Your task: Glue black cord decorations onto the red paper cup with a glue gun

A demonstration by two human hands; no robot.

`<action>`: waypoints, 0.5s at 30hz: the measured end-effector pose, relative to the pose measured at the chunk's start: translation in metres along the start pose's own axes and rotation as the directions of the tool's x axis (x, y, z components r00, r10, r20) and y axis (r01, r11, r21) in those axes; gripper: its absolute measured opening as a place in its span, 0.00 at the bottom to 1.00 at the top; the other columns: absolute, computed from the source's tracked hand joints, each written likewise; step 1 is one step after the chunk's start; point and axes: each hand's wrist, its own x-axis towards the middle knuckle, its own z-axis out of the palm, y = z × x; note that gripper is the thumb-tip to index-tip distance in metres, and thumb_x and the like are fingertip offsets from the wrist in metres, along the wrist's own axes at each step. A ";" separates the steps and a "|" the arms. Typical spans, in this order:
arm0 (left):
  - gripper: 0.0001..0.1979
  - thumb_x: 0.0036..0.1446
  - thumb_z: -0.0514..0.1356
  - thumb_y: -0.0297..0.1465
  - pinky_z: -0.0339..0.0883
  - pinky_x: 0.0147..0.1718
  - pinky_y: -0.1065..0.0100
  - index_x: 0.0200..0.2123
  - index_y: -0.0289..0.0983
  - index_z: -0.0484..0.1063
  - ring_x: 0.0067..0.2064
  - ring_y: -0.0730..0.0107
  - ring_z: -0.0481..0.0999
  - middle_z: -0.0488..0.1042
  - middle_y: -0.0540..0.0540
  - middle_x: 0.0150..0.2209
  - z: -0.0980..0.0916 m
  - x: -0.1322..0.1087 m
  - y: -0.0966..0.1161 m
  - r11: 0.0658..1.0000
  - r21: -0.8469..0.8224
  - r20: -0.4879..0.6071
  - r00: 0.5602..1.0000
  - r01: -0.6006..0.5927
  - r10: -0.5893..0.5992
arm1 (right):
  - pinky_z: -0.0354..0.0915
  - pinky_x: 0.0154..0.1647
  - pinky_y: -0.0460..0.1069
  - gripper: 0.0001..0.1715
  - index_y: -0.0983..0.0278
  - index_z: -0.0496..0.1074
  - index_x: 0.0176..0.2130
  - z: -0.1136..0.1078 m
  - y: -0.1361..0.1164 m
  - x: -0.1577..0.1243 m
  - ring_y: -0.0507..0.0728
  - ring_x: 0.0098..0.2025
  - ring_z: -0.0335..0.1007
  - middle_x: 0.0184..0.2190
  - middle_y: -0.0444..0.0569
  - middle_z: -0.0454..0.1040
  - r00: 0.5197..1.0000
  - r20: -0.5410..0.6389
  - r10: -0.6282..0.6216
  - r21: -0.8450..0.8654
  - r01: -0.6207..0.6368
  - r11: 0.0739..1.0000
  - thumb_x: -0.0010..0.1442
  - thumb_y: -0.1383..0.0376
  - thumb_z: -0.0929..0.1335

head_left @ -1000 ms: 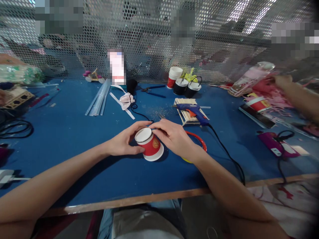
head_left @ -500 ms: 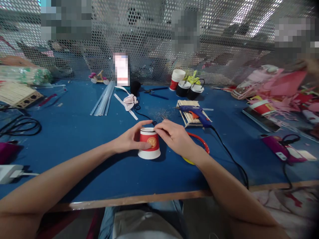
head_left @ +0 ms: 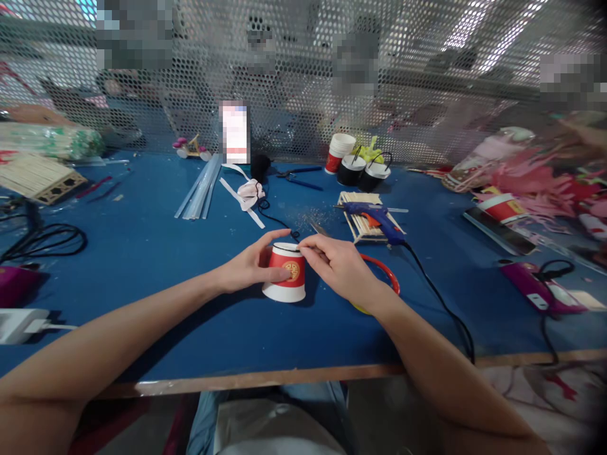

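A red-and-white paper cup [head_left: 284,292] with a gold emblem stands upside down near the table's front. My left hand [head_left: 249,266] grips it from the left, thumb across the front and index finger reaching over the top. Around the narrow upper end runs a black cord [head_left: 281,249], whose strand trails back past the cup to a black ball of yarn [head_left: 260,167]. At the cup's upper right edge, my right hand [head_left: 336,262] pinches the cord between thumb and fingertips; the pinched bit is mostly hidden.
Behind my right hand, a blue glue gun [head_left: 374,218] rests on a small stick rack [head_left: 360,200]. Scissors [head_left: 318,227] lie beyond the hand, pliers [head_left: 301,179] farther back. Black-wrapped cups [head_left: 351,172] and stacked cups [head_left: 339,151] stand by the mesh screen [head_left: 294,120]. Glue sticks [head_left: 196,193] lie left.
The cup leans slightly more to the right at its top, and my right hand has shifted a little to the right with it. The camera view has moved slightly.
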 end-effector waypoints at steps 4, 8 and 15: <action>0.40 0.47 0.65 0.30 0.66 0.46 0.57 0.60 0.41 0.48 0.46 0.61 0.73 0.71 0.41 0.47 -0.001 -0.001 0.000 1.000 -0.010 0.006 1.000 -0.008 0.008 | 0.59 0.30 0.46 0.10 0.64 0.70 0.37 0.001 0.001 0.000 0.51 0.30 0.68 0.30 0.45 0.75 1.000 -0.009 -0.005 -0.010 0.005 1.000 0.62 0.66 0.60; 0.41 0.47 0.65 0.30 0.66 0.46 0.57 0.60 0.42 0.47 0.46 0.61 0.73 0.70 0.42 0.47 -0.001 -0.001 0.000 1.000 0.004 0.017 1.000 -0.014 0.014 | 0.60 0.31 0.46 0.10 0.64 0.70 0.37 0.001 0.000 0.000 0.51 0.31 0.68 0.31 0.46 0.75 1.000 -0.014 -0.017 -0.025 0.016 1.000 0.62 0.66 0.60; 0.40 0.47 0.65 0.29 0.64 0.48 0.56 0.60 0.41 0.47 0.47 0.61 0.72 0.69 0.41 0.48 -0.002 -0.001 -0.001 0.998 0.040 0.011 0.999 -0.044 0.043 | 0.61 0.33 0.46 0.10 0.63 0.69 0.36 0.002 0.000 0.001 0.52 0.33 0.70 0.32 0.46 0.75 0.999 -0.009 -0.047 -0.053 0.047 0.997 0.62 0.67 0.60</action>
